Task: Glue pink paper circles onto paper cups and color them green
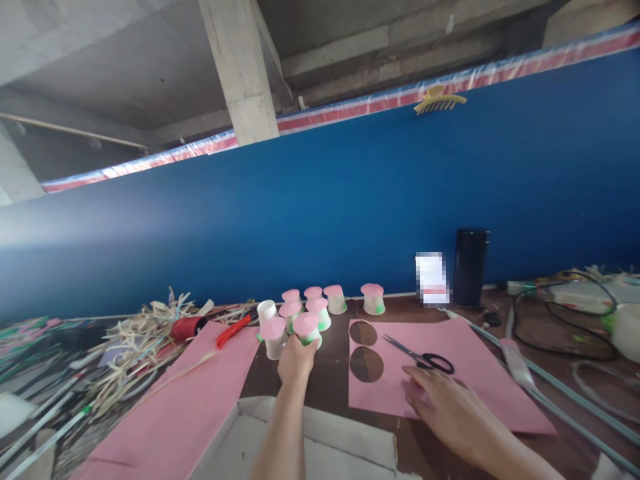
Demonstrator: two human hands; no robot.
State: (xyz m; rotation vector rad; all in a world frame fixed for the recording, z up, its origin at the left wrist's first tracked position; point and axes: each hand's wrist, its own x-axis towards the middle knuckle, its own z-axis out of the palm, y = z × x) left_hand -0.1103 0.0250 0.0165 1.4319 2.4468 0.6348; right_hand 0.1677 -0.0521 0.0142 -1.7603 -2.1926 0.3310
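My left hand (296, 360) is closed around the lower part of a white paper cup with a pink paper top (306, 325). Close beside it and behind it stand several similar cups with pink tops, one of them a cup (273, 330) just to the left. A plain white cup (267, 309) rises behind that one. On the right, my right hand (435, 400) lies open over a pink sheet (480, 347), fingers stretched out. Its fingertips are near the handles of black scissors (425, 360), whose blades point up and left. Two round holes (367, 364) are cut in the sheet.
A pale cardboard box (350, 433) sits in front. Left are another pink sheet (175, 393), a red-handled tool (234, 331) and heaped strips (145, 340). Right are a black bottle (470, 267), a tube (517, 363) and cables. A blue partition (320, 213) closes the back.
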